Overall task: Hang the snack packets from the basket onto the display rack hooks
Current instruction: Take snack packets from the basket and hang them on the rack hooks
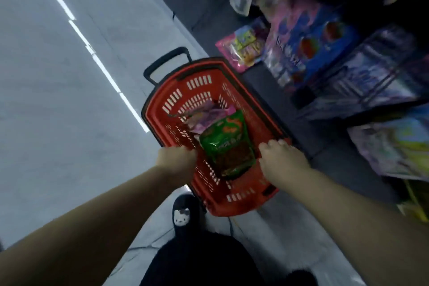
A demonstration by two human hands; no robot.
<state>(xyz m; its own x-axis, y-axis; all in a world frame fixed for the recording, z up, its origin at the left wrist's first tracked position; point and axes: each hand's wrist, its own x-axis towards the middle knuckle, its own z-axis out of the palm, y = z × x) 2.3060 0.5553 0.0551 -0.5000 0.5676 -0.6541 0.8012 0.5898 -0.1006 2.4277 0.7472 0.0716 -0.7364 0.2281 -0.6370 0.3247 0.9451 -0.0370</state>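
Hands grip the red basket (234, 210) by its side rims, left hand (177, 159) and right hand (282, 160) both curled over, with the green packet (228, 146) lying inside, so picking it up for a rack hook seems next.

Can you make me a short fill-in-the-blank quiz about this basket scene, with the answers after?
1. The basket on the floor is coloured ____.
2. The packet lying on top in the basket is mostly ____.
3. The left hand and right hand both grip the basket's ____.
4. The basket's pull handle is coloured ____.

Answers: red; green; rim; black
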